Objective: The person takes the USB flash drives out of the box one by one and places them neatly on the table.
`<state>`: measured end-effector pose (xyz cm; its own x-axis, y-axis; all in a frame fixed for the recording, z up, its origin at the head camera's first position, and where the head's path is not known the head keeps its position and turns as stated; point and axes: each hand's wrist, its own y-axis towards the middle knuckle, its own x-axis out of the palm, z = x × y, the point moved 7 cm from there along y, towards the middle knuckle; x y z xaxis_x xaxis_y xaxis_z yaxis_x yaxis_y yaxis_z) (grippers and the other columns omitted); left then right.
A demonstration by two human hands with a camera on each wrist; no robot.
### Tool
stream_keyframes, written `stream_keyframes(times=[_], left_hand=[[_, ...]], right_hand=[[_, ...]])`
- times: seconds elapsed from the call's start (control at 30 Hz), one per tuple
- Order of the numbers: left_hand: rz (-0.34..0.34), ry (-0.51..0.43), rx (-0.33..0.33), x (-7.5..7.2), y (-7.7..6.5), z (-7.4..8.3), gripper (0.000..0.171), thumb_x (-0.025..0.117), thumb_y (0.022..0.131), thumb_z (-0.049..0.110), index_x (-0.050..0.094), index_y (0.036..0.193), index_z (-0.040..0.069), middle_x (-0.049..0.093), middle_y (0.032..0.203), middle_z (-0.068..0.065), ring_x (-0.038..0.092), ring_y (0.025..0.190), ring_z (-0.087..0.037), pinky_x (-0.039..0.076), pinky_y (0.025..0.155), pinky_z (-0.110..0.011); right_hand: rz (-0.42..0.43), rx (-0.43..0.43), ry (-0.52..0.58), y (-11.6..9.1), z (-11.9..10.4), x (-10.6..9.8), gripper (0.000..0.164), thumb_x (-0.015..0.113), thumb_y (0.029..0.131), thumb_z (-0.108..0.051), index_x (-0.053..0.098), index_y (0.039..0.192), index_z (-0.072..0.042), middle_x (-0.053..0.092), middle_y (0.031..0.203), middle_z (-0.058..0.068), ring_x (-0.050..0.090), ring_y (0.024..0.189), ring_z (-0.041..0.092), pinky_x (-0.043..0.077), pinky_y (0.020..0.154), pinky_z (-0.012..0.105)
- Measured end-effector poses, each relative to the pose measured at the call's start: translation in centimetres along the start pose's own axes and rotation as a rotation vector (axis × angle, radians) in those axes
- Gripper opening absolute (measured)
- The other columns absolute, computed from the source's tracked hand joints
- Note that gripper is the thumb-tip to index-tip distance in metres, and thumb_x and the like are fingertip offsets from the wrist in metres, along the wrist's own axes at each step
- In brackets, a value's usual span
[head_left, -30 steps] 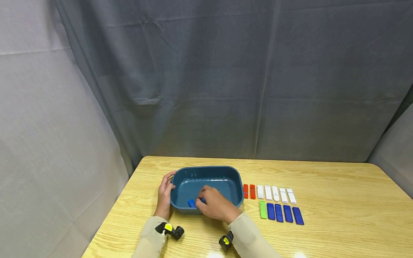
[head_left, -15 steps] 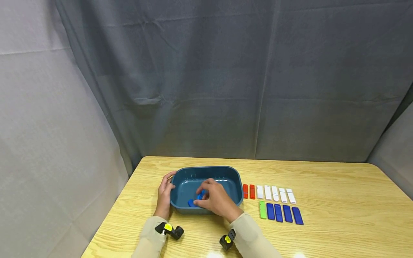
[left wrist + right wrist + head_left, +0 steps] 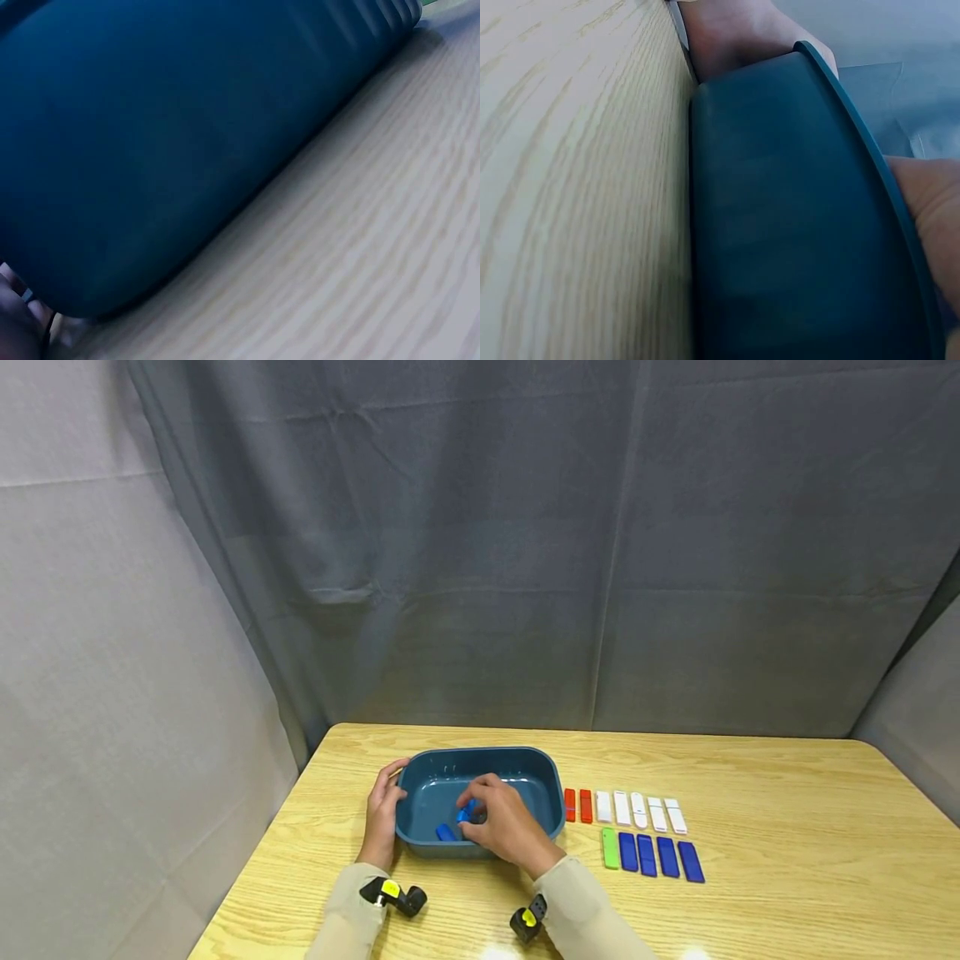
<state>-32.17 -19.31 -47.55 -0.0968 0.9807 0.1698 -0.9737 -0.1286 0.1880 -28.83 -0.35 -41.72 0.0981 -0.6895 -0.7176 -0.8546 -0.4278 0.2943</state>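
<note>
A dark teal plastic basin (image 3: 480, 852) stands near the left of the wooden table. My left hand (image 3: 381, 814) grips its left side, fingers along the outside and thumb at the rim. Over the inside of the basin, my right hand (image 3: 506, 822) pinches a small flat blue stick (image 3: 466, 813), shaped like a USB stick, between thumb and fingers. Another blue stick (image 3: 446, 832) lies on the basin floor just left of that thumb. The basin's front wall (image 3: 187, 135) fills most of the left wrist view. In the right wrist view, the basin wall hides the right fingertips.
Right of the basin, a row holds two red sticks (image 3: 586, 806) and several white sticks (image 3: 622, 808). A nearer row has one green stick (image 3: 611, 848) and several dark blue sticks (image 3: 647, 855). Grey curtains (image 3: 480, 568) hang behind the table (image 3: 787, 827).
My right hand has risen a little from the basin floor with the blue stick, and its fingers have shifted on it. The left hand and basin have stayed in place.
</note>
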Motion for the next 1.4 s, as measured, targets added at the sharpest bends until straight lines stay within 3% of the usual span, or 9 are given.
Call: stream_keyframes(times=[0.07,0.27,0.4,0.5,0.8,1.17,1.4], left_hand=[[0.000,0.001,0.002,0.1,-0.1,0.3,0.051,0.039,0.086,-0.007,0.048,0.136,-0.001,0.050,0.138,-0.021,0.046,0.128,-0.033,0.035,0.103,-0.045],[0.014,0.005,0.002,-0.2,0.4,-0.9,0.050,0.039,0.087,-0.005,0.050,0.135,0.003,0.052,0.137,-0.017,0.048,0.127,-0.029,0.037,0.101,-0.036],[-0.007,-0.003,-0.015,0.2,-0.3,0.6,0.051,0.039,0.087,-0.006,0.047,0.137,-0.002,0.049,0.140,-0.021,0.045,0.129,-0.032,0.032,0.105,-0.046],[-0.013,0.008,-0.012,0.2,-0.4,0.8,0.052,0.038,0.087,-0.006,0.045,0.138,-0.002,0.048,0.140,-0.021,0.045,0.129,-0.032,0.034,0.104,-0.044],[0.020,-0.009,-0.005,-0.5,0.8,-1.8,0.051,0.039,0.087,-0.004,0.052,0.134,0.008,0.054,0.136,-0.012,0.049,0.125,-0.023,0.039,0.095,-0.027],[0.036,0.023,0.006,-0.4,0.8,-2.0,0.051,0.041,0.085,0.000,0.053,0.133,0.009,0.055,0.135,-0.012,0.049,0.125,-0.025,0.037,0.100,-0.038],[0.057,0.041,0.018,-0.5,0.8,-1.9,0.050,0.042,0.085,-0.001,0.054,0.132,0.009,0.056,0.133,-0.011,0.051,0.123,-0.024,0.038,0.096,-0.031]], right_hand=[[0.007,0.002,-0.032,0.0,0.0,0.0,0.019,0.077,0.080,-0.018,0.071,0.097,-0.014,0.057,0.112,0.003,0.060,0.092,0.020,0.050,0.077,0.033],[0.003,0.011,-0.066,-0.1,0.0,0.0,0.019,0.076,0.081,-0.022,0.071,0.098,-0.016,0.057,0.114,0.005,0.056,0.101,0.025,0.048,0.084,0.043],[-0.006,0.011,-0.071,-0.1,-0.1,0.0,0.019,0.074,0.082,-0.022,0.072,0.100,-0.016,0.057,0.118,0.008,0.055,0.104,0.028,0.047,0.086,0.046],[-0.010,0.007,-0.079,-0.2,-0.2,0.0,0.019,0.073,0.082,-0.023,0.072,0.100,-0.016,0.056,0.119,0.009,0.055,0.105,0.029,0.047,0.086,0.046],[0.001,-0.023,-0.116,-0.2,-0.3,0.0,0.018,0.072,0.082,-0.022,0.073,0.098,-0.016,0.058,0.117,0.009,0.053,0.107,0.028,0.045,0.088,0.047],[0.038,-0.028,-0.078,-0.3,-0.1,-0.5,0.018,0.073,0.080,-0.023,0.074,0.097,-0.016,0.058,0.115,0.007,0.053,0.104,0.028,0.044,0.088,0.049],[0.077,-0.060,-0.047,-0.5,-0.3,-1.3,0.020,0.072,0.079,-0.025,0.075,0.097,-0.016,0.059,0.116,0.005,0.053,0.103,0.024,0.046,0.084,0.042]])
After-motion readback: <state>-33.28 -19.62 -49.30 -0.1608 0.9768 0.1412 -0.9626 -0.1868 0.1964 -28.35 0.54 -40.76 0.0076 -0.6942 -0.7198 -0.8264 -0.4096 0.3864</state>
